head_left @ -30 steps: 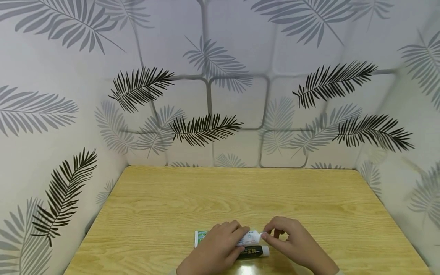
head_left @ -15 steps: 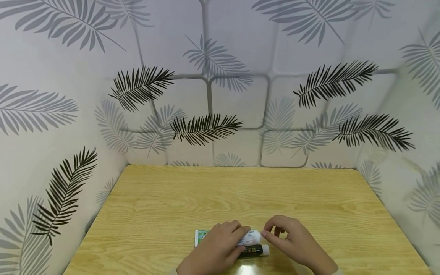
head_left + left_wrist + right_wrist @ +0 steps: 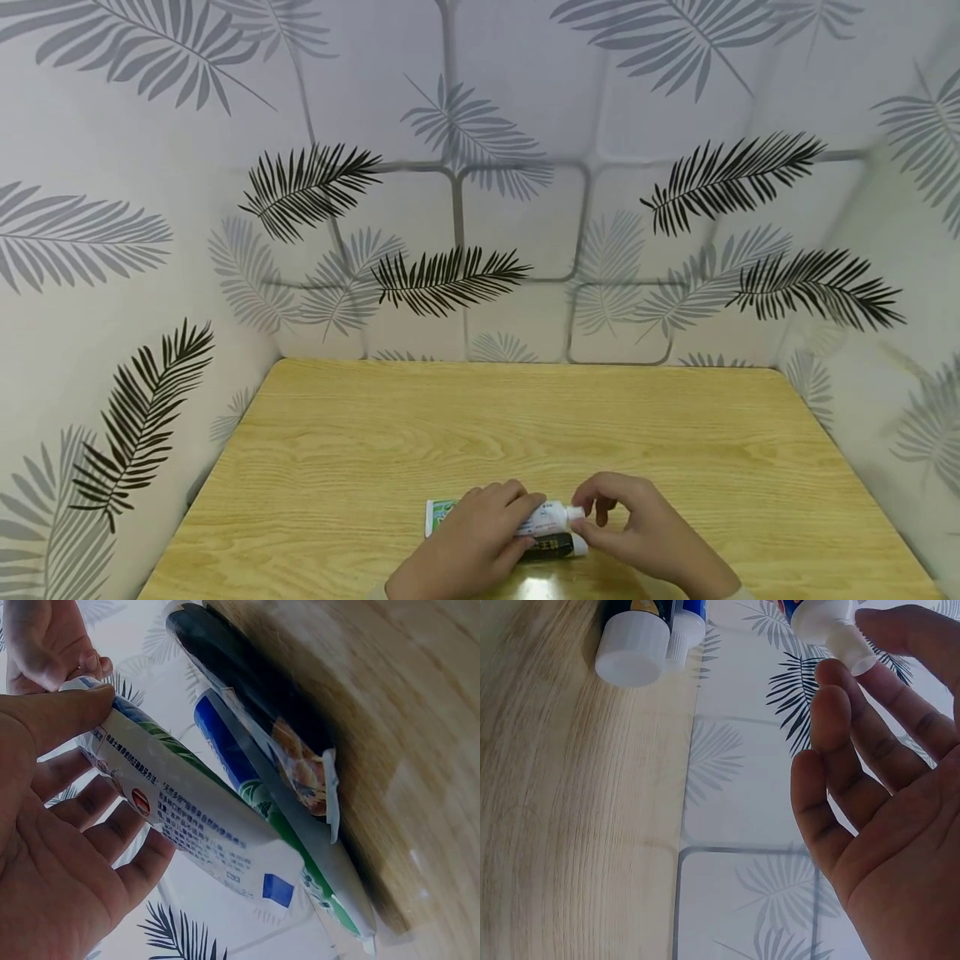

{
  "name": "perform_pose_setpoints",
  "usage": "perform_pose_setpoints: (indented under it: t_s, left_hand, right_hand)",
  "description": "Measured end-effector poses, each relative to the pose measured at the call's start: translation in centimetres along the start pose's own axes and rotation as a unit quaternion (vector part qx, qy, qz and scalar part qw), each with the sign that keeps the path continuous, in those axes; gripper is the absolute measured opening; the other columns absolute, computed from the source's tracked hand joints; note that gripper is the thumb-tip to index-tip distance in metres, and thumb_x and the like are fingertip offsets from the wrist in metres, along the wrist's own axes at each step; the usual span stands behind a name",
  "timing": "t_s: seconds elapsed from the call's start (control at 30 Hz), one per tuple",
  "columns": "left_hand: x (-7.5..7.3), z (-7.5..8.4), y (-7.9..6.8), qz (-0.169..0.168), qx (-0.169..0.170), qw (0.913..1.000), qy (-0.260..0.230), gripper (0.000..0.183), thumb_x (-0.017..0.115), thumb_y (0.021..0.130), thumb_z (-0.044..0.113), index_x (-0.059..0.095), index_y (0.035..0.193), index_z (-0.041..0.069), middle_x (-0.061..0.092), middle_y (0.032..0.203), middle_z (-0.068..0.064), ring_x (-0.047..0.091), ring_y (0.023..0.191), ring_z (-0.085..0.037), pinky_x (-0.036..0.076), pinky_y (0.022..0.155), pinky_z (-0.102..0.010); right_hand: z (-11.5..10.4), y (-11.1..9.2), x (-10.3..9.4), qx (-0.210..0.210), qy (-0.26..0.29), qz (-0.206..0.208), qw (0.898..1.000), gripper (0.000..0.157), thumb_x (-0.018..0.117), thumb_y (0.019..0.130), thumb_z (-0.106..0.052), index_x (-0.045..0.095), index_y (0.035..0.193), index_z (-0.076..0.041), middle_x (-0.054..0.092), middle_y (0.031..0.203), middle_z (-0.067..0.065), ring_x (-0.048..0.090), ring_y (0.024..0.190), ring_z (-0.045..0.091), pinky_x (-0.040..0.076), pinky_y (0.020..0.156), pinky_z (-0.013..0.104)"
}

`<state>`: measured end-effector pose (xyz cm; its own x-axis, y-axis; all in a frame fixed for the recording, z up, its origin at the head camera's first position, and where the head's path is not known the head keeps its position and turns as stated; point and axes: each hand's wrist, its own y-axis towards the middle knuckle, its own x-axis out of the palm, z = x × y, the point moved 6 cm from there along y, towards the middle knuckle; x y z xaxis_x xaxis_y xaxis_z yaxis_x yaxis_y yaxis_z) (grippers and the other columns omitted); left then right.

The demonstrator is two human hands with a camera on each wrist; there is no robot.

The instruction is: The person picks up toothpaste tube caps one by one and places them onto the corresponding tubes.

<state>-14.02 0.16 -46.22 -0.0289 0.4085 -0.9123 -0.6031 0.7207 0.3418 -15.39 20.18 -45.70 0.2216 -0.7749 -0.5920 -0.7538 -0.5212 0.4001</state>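
My left hand (image 3: 480, 533) grips a white toothpaste tube (image 3: 543, 518), its thumb across the printed body (image 3: 187, 802) in the left wrist view. At the tube's right end, the thumb and index finger of my right hand (image 3: 645, 525) pinch the small white cap (image 3: 851, 649). The other right fingers are loosely bent. Beside the held tube, nearer me, lies a black toothpaste tube (image 3: 551, 547) with a white cap (image 3: 634, 649). A blue, green and white tube (image 3: 262, 795) lies alongside the black one, mostly hidden by my left hand in the head view.
The wooden table (image 3: 525, 417) reaches back to a wall (image 3: 517, 321) covered in a leaf pattern. Patterned walls also stand at the left and right table edges.
My right fingertips have shifted slightly on the cap, and more of the white cap shows between them and the tube. My left hand stays in the same place on the tube.
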Motion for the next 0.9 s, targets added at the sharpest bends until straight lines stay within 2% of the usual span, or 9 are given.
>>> perform_pose_setpoints:
  t_s: [0.23,0.6,0.9]
  left_hand:
    - [-0.17,0.04,-0.03,-0.003,-0.004,1.0,0.003,0.041,0.073,0.102,0.026,0.065,0.14,0.013,0.066,0.112,0.006,0.06,0.093,-0.005,0.051,0.078,-0.022]
    - [-0.14,0.17,0.0,0.005,0.006,1.0,0.004,0.042,0.075,0.101,0.025,0.066,0.139,0.011,0.066,0.111,0.005,0.059,0.09,-0.004,0.051,0.077,-0.021]
    - [-0.05,0.09,-0.08,0.004,0.008,1.0,0.002,0.042,0.073,0.102,0.025,0.065,0.142,0.014,0.066,0.113,0.007,0.06,0.093,-0.004,0.051,0.079,-0.021]
  right_hand:
    - [0.0,-0.24,-0.14,-0.015,0.005,-0.004,1.0,0.025,0.077,0.095,-0.003,0.072,0.111,-0.022,0.074,0.101,-0.007,0.063,0.079,0.003,0.058,0.066,0.029]
    - [0.29,-0.36,-0.1,0.014,0.004,-0.013,1.0,0.013,0.075,0.1,-0.015,0.074,0.109,-0.024,0.076,0.101,-0.008,0.065,0.08,0.002,0.059,0.069,0.028]
    - [0.39,-0.21,-0.17,0.036,0.004,-0.022,0.999,0.012,0.073,0.102,-0.017,0.075,0.104,-0.029,0.075,0.097,-0.014,0.062,0.076,0.002,0.055,0.067,0.028]
